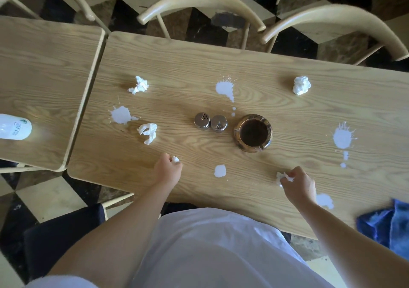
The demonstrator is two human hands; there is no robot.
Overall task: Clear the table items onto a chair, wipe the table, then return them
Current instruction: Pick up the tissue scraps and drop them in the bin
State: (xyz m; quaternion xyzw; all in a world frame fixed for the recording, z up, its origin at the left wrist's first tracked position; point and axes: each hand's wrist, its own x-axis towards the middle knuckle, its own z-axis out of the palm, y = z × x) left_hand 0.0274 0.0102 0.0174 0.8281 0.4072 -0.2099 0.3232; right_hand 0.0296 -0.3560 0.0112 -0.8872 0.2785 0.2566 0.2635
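Both hands grip crumpled tissues at the table's near edge.

The left hand (168, 168) curls tight round a small tissue wad (175, 159); the right hand (298, 184) pinches another crumpled tissue (282, 178). Beyond them on the table (177, 66) stand two shakers (210, 122) and an ashtray (253, 132), among loose tissues (148, 132) and white spills (224, 88).

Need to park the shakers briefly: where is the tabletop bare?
Bare: far strip between the left tissue and right tissue, beyond the spill; also the adjoining table. Crowded: around the shakers, ashtray.
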